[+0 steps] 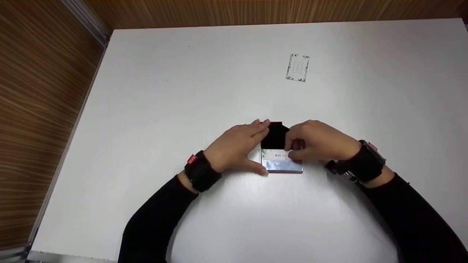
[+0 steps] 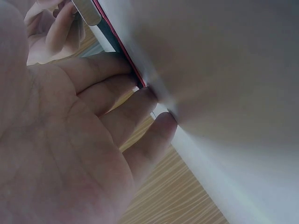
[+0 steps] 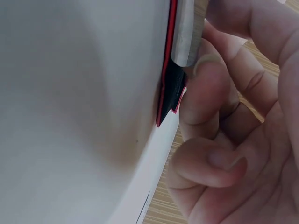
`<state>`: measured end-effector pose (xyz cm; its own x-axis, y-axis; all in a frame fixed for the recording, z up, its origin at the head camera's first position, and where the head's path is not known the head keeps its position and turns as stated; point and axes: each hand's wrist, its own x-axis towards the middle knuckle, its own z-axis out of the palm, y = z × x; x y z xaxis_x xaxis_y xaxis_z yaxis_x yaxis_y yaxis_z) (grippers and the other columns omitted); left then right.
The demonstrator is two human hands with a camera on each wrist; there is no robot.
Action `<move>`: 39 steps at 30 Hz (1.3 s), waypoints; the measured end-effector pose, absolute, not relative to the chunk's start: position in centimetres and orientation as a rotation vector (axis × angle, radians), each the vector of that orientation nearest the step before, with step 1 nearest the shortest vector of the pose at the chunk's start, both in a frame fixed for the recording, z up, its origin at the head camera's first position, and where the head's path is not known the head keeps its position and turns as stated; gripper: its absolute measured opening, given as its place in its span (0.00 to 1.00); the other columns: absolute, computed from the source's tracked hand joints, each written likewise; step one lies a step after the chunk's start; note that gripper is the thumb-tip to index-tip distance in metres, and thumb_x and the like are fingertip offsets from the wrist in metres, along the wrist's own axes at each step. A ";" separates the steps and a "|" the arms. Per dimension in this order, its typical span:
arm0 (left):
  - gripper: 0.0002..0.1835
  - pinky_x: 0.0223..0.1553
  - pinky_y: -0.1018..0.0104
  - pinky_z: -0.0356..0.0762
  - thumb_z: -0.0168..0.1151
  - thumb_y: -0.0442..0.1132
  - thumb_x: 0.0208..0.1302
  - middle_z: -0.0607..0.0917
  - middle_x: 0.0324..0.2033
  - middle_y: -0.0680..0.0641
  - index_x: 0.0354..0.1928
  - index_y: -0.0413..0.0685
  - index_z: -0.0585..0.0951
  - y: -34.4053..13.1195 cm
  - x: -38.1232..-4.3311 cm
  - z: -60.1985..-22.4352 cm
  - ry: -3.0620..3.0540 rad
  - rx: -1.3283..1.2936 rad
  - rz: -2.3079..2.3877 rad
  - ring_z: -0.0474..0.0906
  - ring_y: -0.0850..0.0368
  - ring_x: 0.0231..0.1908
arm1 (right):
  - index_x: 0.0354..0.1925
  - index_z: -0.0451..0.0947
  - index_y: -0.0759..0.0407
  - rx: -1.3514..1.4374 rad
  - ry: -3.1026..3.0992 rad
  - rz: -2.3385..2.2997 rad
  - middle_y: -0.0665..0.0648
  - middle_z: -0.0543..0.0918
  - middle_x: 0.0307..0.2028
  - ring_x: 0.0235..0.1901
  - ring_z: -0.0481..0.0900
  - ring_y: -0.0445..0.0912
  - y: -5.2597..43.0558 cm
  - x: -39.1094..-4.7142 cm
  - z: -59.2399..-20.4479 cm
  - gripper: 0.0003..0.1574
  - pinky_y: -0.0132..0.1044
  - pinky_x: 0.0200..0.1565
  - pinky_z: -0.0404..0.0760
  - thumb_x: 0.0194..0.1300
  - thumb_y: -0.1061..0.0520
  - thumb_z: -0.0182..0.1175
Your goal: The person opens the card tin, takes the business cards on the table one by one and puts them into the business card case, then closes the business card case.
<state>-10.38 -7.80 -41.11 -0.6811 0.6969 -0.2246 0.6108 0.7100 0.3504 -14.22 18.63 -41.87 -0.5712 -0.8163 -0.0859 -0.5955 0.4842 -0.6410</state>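
Note:
A card case lies unfolded on the table, its shiny metal pocket towards me and its black flap behind. From the pocket sticks up a white business card with green leaf print and small lettering. My left hand lies along the left side, fairly straight fingers touching the flap's far corner and thumb at the near corner. My right hand, fingers curled, pinches at the card's upper right part, which it hides. In the right wrist view, bent fingers sit beside the metal pocket.
Farther back on the white table lies a flat card with a leafy green border. Wood-grain panels stand at the left and far edges. Each wrist wears a black strap.

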 end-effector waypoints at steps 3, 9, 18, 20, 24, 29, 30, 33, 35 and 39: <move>0.61 0.75 0.57 0.52 0.65 0.75 0.51 0.51 0.79 0.49 0.77 0.43 0.58 -7.8 -10.4 -41.2 2.581 1.027 0.341 0.47 0.53 0.78 | 0.29 0.83 0.43 -1.175 2.361 -0.789 0.38 0.80 0.25 0.24 0.77 0.34 18.7 -14.2 -41.9 0.11 0.31 0.29 0.79 0.52 0.61 0.72; 0.61 0.75 0.58 0.51 0.64 0.75 0.51 0.51 0.79 0.49 0.77 0.42 0.58 -7.8 -10.4 -41.2 2.583 1.036 0.321 0.47 0.53 0.78 | 0.29 0.82 0.43 -1.177 2.356 -0.782 0.39 0.78 0.24 0.23 0.75 0.35 18.7 -14.3 -42.1 0.12 0.31 0.28 0.77 0.52 0.62 0.71; 0.61 0.75 0.58 0.52 0.65 0.75 0.51 0.51 0.79 0.49 0.77 0.42 0.58 -7.9 -10.4 -41.2 2.580 1.024 0.342 0.46 0.53 0.78 | 0.32 0.82 0.46 -1.164 2.342 -0.753 0.41 0.79 0.25 0.25 0.76 0.35 18.5 -14.3 -42.1 0.11 0.32 0.29 0.78 0.53 0.62 0.69; 0.61 0.75 0.58 0.52 0.64 0.75 0.51 0.51 0.79 0.49 0.77 0.42 0.58 -7.9 -10.4 -41.2 2.579 1.023 0.336 0.46 0.53 0.78 | 0.33 0.82 0.46 -1.160 2.335 -0.748 0.41 0.79 0.26 0.25 0.76 0.35 18.5 -14.3 -42.0 0.11 0.32 0.30 0.78 0.54 0.62 0.68; 0.61 0.75 0.57 0.52 0.64 0.75 0.51 0.51 0.79 0.49 0.77 0.43 0.57 -7.9 -10.4 -41.2 2.576 1.014 0.323 0.46 0.53 0.78 | 0.33 0.81 0.44 -1.154 2.331 -0.771 0.40 0.80 0.26 0.24 0.76 0.36 18.7 -14.5 -42.0 0.10 0.33 0.30 0.78 0.57 0.62 0.66; 0.61 0.75 0.57 0.53 0.64 0.76 0.50 0.51 0.79 0.49 0.77 0.43 0.57 -7.7 -10.4 -41.2 2.577 1.008 0.318 0.46 0.54 0.78 | 0.37 0.83 0.48 -1.130 2.482 -0.804 0.42 0.82 0.32 0.32 0.77 0.38 19.3 -15.2 -41.9 0.10 0.36 0.38 0.78 0.61 0.63 0.63; 0.61 0.75 0.57 0.53 0.64 0.76 0.50 0.51 0.79 0.49 0.77 0.43 0.57 -7.7 -10.4 -41.2 2.577 1.008 0.316 0.46 0.54 0.78 | 0.38 0.84 0.49 -1.114 2.530 -0.799 0.42 0.82 0.34 0.34 0.77 0.38 19.4 -15.4 -41.8 0.10 0.37 0.40 0.78 0.62 0.64 0.62; 0.61 0.75 0.57 0.53 0.64 0.75 0.50 0.51 0.79 0.49 0.77 0.43 0.57 -7.6 -10.4 -41.2 2.580 1.012 0.304 0.46 0.54 0.78 | 0.43 0.85 0.51 -1.051 2.668 -0.742 0.45 0.84 0.39 0.39 0.79 0.41 19.9 -15.8 -41.5 0.13 0.41 0.42 0.80 0.63 0.63 0.61; 0.61 0.75 0.57 0.53 0.64 0.76 0.50 0.51 0.79 0.49 0.77 0.43 0.57 -7.6 -10.4 -41.2 2.580 1.018 0.295 0.46 0.54 0.78 | 0.47 0.85 0.52 -1.019 2.739 -0.675 0.48 0.85 0.43 0.44 0.81 0.45 20.1 -16.1 -41.3 0.15 0.46 0.43 0.82 0.64 0.63 0.60; 0.61 0.75 0.56 0.54 0.64 0.75 0.51 0.51 0.79 0.49 0.77 0.43 0.57 -7.6 -10.5 -41.2 2.579 1.025 0.294 0.46 0.53 0.78 | 0.55 0.83 0.54 -1.002 2.808 -0.535 0.56 0.83 0.55 0.57 0.80 0.54 20.2 -17.1 -41.3 0.22 0.57 0.49 0.82 0.65 0.64 0.57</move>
